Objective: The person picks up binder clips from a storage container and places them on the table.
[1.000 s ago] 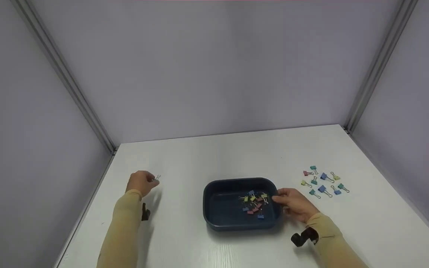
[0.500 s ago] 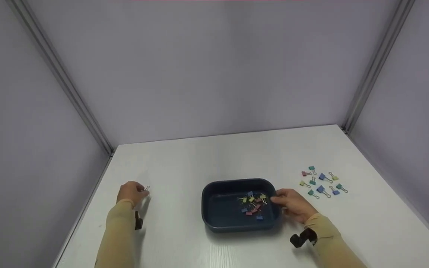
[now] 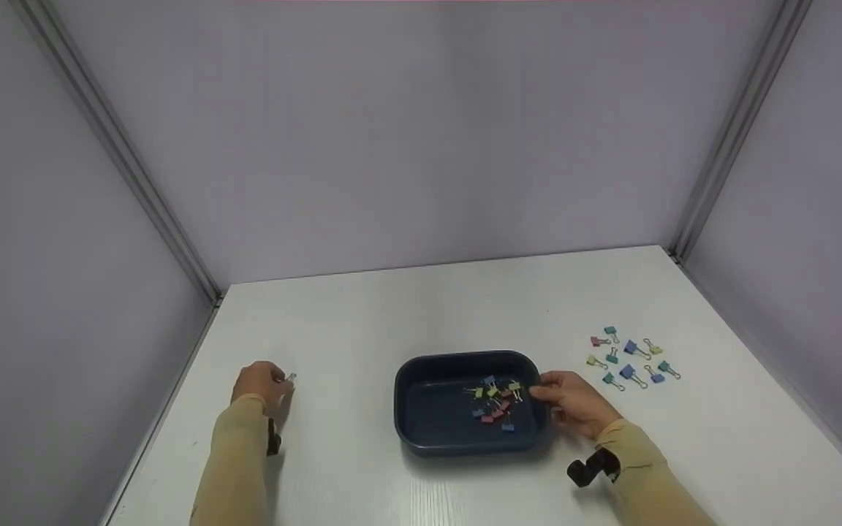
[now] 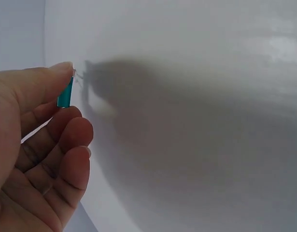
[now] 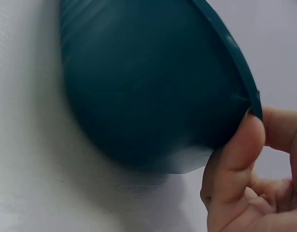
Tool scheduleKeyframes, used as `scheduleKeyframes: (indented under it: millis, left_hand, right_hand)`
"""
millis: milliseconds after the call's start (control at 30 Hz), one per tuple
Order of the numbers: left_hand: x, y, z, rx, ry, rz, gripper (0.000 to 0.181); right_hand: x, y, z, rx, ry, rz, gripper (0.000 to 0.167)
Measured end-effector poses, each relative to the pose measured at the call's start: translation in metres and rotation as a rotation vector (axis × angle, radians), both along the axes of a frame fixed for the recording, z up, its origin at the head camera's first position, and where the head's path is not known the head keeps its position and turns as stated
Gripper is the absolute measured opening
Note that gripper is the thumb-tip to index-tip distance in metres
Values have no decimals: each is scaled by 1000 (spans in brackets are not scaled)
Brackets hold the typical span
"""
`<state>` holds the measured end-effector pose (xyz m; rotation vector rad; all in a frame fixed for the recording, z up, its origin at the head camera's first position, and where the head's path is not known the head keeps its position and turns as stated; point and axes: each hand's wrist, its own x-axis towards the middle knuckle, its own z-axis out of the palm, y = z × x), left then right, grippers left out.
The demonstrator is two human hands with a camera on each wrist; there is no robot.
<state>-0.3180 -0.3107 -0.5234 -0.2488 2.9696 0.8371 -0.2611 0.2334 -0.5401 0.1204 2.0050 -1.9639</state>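
Note:
My left hand (image 3: 259, 384) is low over the left part of the table, pinching a teal binder clip (image 4: 64, 95) between thumb and fingers. The clip's wire handle points at the white surface; whether it touches is unclear. In the head view mostly the silvery handle shows. At the table's middle stands a dark blue rectangular tray (image 3: 421, 446). My right hand (image 3: 574, 402) grips its right rim, thumb on one side and fingers on the other, as the right wrist view also shows. Several blue, yellow and pink binder clips (image 3: 492, 393) lie in the tray's right half.
Several loose binder clips (image 3: 633, 372) in teal, blue, yellow and pink are spread on the white table (image 3: 362, 314) to the right, beyond my right hand. Pale panels (image 3: 421, 146) enclose the table at the back and both sides.
My left hand, with the teal binder clip, has moved left and nearer to me, down to the table; in the last half second it barely shifts. The right hand stays on the tray.

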Motion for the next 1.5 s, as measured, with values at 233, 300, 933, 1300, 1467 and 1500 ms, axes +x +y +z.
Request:
scheduleKeyframes:
  millis: [233, 300, 933, 1300, 1467, 1500]
  left_hand:
    - [6, 1, 3, 0, 35, 16, 39]
    - [7, 7, 10, 0, 69, -2, 38]
    - [7, 136, 82, -2, 323, -333, 28]
    - [5, 206, 95, -46, 361, -564, 28]
    - [5, 233, 93, -67, 350, -619, 28]
    - [5, 238, 92, -70, 352, -628, 28]
  right_hand:
    - [0, -1, -2, 1, -1, 5, 37]
    - [0, -1, -2, 1, -4, 4, 38]
    - [-1, 0, 0, 3, 9, 12, 37]
    - [-1, -1, -1, 0, 0, -11, 39]
    - [-2, -1, -1, 23, -3, -20, 38]
    - [-2, -1, -1, 25, -3, -21, 38]
